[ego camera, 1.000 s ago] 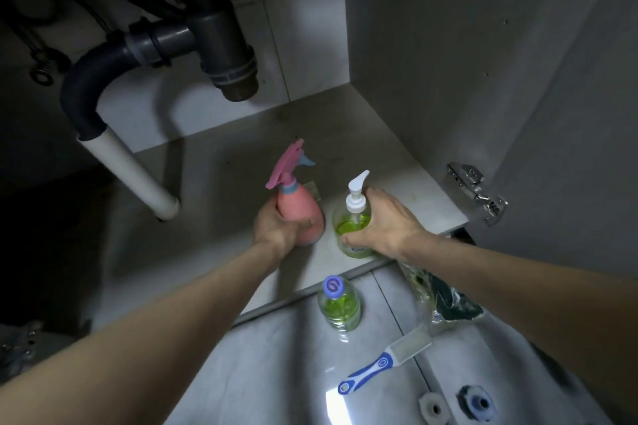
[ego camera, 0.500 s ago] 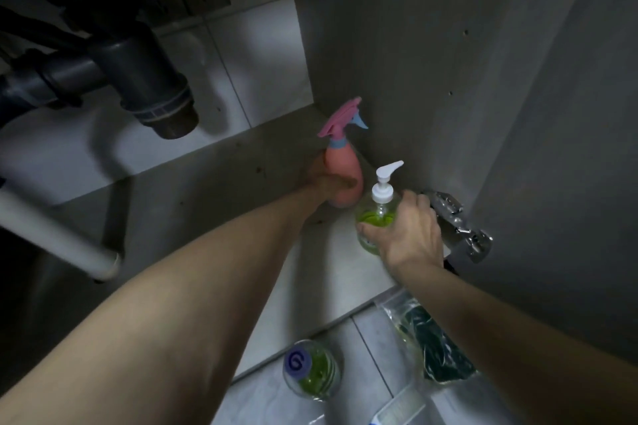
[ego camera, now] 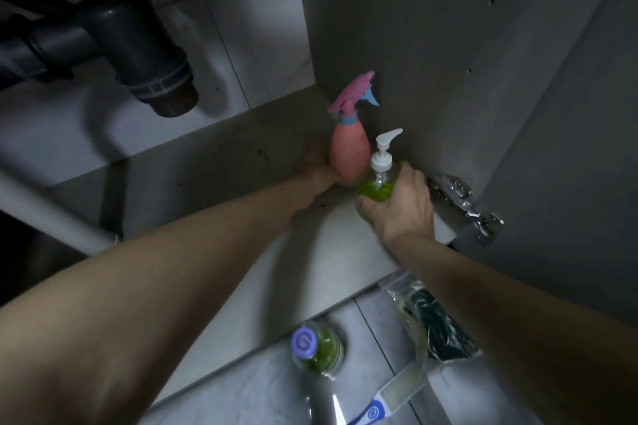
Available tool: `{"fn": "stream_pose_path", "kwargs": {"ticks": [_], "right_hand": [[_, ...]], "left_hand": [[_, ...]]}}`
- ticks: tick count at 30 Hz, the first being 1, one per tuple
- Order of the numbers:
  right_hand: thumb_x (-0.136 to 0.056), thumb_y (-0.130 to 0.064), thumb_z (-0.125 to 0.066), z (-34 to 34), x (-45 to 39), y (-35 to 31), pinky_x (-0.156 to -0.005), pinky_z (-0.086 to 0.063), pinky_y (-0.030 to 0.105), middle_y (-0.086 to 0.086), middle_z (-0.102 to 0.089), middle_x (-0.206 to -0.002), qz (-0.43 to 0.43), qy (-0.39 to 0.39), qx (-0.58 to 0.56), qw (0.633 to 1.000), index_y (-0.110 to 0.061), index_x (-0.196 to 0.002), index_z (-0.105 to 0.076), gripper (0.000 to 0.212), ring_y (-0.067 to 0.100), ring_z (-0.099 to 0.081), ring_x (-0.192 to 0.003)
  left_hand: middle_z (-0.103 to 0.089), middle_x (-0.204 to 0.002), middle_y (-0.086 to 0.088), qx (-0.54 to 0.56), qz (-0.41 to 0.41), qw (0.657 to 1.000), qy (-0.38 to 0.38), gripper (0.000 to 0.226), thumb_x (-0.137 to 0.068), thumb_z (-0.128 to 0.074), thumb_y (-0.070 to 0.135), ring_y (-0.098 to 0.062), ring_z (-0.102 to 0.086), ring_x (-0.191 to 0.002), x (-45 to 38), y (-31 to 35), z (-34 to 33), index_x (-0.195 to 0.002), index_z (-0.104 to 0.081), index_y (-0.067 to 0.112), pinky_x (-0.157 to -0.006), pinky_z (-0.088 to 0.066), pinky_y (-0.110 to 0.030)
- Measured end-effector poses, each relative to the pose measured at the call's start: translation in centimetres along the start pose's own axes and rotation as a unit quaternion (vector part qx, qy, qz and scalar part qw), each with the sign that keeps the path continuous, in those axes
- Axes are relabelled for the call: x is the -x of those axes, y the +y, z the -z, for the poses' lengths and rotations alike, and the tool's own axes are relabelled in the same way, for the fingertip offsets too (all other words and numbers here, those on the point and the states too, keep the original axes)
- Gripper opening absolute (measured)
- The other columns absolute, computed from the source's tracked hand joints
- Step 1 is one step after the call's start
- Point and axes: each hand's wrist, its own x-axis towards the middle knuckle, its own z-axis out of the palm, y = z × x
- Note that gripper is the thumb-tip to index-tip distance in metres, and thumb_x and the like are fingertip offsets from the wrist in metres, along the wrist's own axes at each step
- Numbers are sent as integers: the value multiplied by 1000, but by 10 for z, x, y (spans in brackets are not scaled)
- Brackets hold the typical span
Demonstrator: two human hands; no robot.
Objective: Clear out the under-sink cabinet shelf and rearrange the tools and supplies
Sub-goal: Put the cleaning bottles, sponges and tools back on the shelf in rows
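A pink spray bottle [ego camera: 348,145] with a pink and blue trigger head stands upright on the cabinet shelf [ego camera: 331,252], close to the right side wall. My left hand [ego camera: 316,166] is wrapped around its lower left side. Just in front of it is a clear pump bottle [ego camera: 378,183] of green liquid with a white pump, and my right hand [ego camera: 402,207] grips its body. The two bottles nearly touch. Both bottle bases are hidden by my hands.
A dark drain trap [ego camera: 152,59] hangs at the upper left, with a white pipe [ego camera: 51,210] below. A metal door hinge [ego camera: 462,203] sits by my right hand. On the floor tiles lie a purple-capped green bottle [ego camera: 316,347], a plastic bag [ego camera: 435,324] and a blue-handled brush [ego camera: 390,397].
Both hands have carried the two bottles from the shelf's front middle to the right, up against the side wall. The spray bottle now stands behind the pump bottle.
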Motion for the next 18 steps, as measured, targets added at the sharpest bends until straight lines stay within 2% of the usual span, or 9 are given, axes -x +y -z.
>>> {"fn": "stream_pose_path", "kwargs": {"ticks": [1, 3, 6, 8, 9, 11, 13, 16, 18], "right_hand": [[-77, -36, -83, 0, 0, 1, -103, -40, 42, 16, -47, -136, 3, -1, -1, 1000, -8, -146, -37, 88, 35, -45, -129], [-78, -37, -83, 3, 0, 2, -104, -40, 42, 17, -46, -138, 7, -13, -3, 1000, -6, -148, -34, 91, 37, -44, -131], [-80, -38, -82, 8, 4, 6, -104, -40, 43, 18, -46, -139, 9, -34, 12, 999, -3, -146, -34, 88, 37, -45, -130], [-82, -38, -81, 11, 10, 7, -100, -41, 43, 20, -47, -135, 14, -45, 28, 999, -2, -137, -40, 78, 39, -48, -127], [-83, -38, -79, 13, 13, 8, -99, -42, 43, 20, -47, -134, 15, -48, 33, 998, -2, -134, -41, 73, 40, -49, -126], [-86, -34, -76, 18, 19, 8, -98, -42, 43, 22, -47, -134, 20, -54, 37, 998, -1, -132, -42, 66, 41, -49, -125], [-88, -28, -72, 24, 24, 9, -101, -41, 44, 22, -46, -136, 29, -63, 42, 997, 0, -133, -41, 61, 42, -47, -127], [-89, -22, -68, 33, 34, 13, -104, -40, 45, 21, -45, -137, 42, -76, 50, 995, -2, -137, -40, 59, 41, -47, -127], [-88, -20, -67, 36, 45, 19, -103, -42, 44, 16, -47, -136, 65, -79, 47, 994, -7, -139, -41, 59, 37, -52, -124]], "left_hand": [[-65, -87, -11, 18, -5, 1000, 18, 28, -80, -63, -19, -11, -66, -78, 14, 0, 2, -94, -65, 5, -63, -49, -14], [-55, -73, -4, 48, -6, 998, 47, 33, -87, -51, -19, -12, -52, -66, 37, -2, 9, -75, -57, 11, -56, -40, -19], [-69, -100, -10, -27, -11, 999, 45, 20, -94, -55, 3, -24, -63, -92, 77, -14, 27, -106, -69, 11, -78, -51, -29], [-72, -101, -4, -119, -47, 991, 39, 13, -91, -61, 25, -23, -67, -98, 113, -25, 39, -100, -70, 24, -85, -53, -33], [-72, -97, 0, -187, -59, 980, 26, 19, -86, -60, 43, -22, -67, -95, 134, -30, 42, -94, -68, 28, -82, -54, -33], [-67, -96, 5, -316, -50, 947, -31, 52, -73, -45, 77, -24, -65, -90, 175, -34, 42, -91, -60, 31, -74, -51, -34], [-62, -99, 3, -424, -49, 901, -73, 66, -65, -32, 90, -27, -62, -92, 205, -42, 34, -92, -51, 33, -68, -41, -34], [-64, -104, -3, -525, -87, 843, -78, 51, -79, -42, 77, -32, -62, -96, 229, -56, 22, -94, -48, 28, -65, -32, -33], [-66, -106, -10, -521, -96, 846, -61, 37, -88, -49, 57, -35, -62, -99, 230, -60, 24, -99, -56, 23, -67, -34, -31]]}}
